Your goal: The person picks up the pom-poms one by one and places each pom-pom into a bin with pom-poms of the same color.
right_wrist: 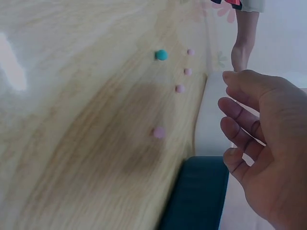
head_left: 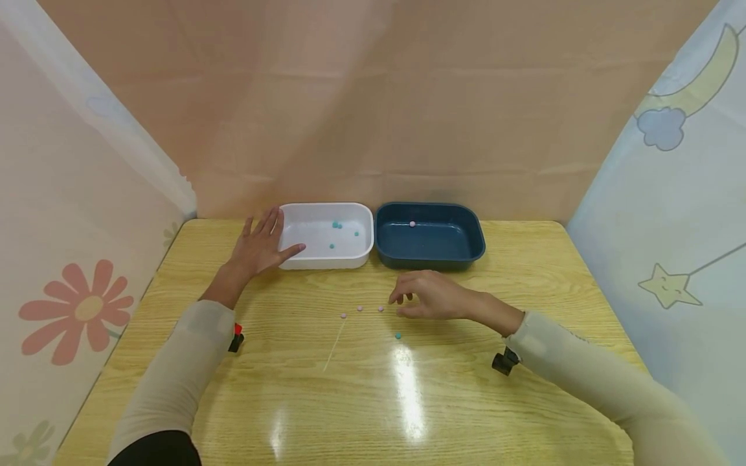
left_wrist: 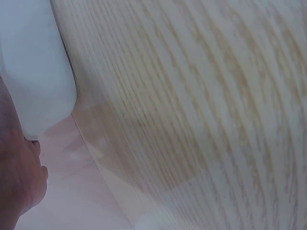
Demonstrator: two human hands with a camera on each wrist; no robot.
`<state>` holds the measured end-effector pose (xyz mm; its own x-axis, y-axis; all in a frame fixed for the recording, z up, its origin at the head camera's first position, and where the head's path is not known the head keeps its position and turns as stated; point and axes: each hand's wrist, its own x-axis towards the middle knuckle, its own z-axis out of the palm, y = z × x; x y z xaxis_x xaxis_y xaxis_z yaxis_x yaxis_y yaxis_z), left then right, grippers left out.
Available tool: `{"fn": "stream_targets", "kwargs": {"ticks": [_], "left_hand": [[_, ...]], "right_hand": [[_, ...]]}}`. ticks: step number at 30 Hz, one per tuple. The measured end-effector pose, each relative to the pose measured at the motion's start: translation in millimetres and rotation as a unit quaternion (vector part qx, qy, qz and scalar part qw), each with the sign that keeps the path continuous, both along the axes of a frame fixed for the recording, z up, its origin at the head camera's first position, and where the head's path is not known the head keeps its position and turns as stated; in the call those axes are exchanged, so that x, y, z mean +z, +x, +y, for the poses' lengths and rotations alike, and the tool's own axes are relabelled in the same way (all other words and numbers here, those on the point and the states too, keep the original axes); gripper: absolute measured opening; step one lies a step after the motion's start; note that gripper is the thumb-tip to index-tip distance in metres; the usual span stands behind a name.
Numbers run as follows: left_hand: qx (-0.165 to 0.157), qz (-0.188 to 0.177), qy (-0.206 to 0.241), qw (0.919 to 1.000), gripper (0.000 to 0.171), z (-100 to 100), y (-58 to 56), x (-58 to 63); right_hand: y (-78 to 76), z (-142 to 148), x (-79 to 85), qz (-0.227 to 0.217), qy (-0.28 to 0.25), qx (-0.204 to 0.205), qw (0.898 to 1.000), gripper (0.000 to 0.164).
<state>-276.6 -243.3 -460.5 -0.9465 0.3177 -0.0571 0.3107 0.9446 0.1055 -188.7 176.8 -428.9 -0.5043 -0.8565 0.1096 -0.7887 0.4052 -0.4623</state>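
My left hand (head_left: 256,251) rests with spread fingers on the left end of the white tray (head_left: 326,263); in the left wrist view only part of this hand (left_wrist: 21,177) shows. Several small teal beads (head_left: 332,246) lie in that tray. My right hand (head_left: 434,296) hovers over the table in front of the dark blue tray (head_left: 431,264), fingers loosely bent with nothing between them. A pink bead (right_wrist: 159,132) lies below it, hidden by the hand in the head view. More pink beads (head_left: 359,309) lie to its left, and a teal bead (head_left: 398,336) lies nearer me.
Inside the dark blue tray is one pink bead (head_left: 412,224). Both trays stand side by side at the back of the wooden table (head_left: 291,388), against a beige backdrop (head_left: 373,129). Printed panels (head_left: 658,194) flank the table. A thin pale line (head_left: 334,346) runs across the tabletop.
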Motion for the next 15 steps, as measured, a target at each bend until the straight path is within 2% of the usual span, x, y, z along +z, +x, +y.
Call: {"fn": "stream_targets", "kwargs": {"ticks": [8,15], "left_hand": [[0.001,-0.003,0.0,1.0,0.11,0.5,0.9,1.7],[0.0,0.004,0.003,1.0,0.11,0.0,-0.2,0.7]], "right_hand": [[5.4,2.6,-10.5,-0.003,-0.007,0.029,1.0,0.018],[11.0,4.6,-18.8,-0.025,0.009,0.028,0.999,0.021]]}}
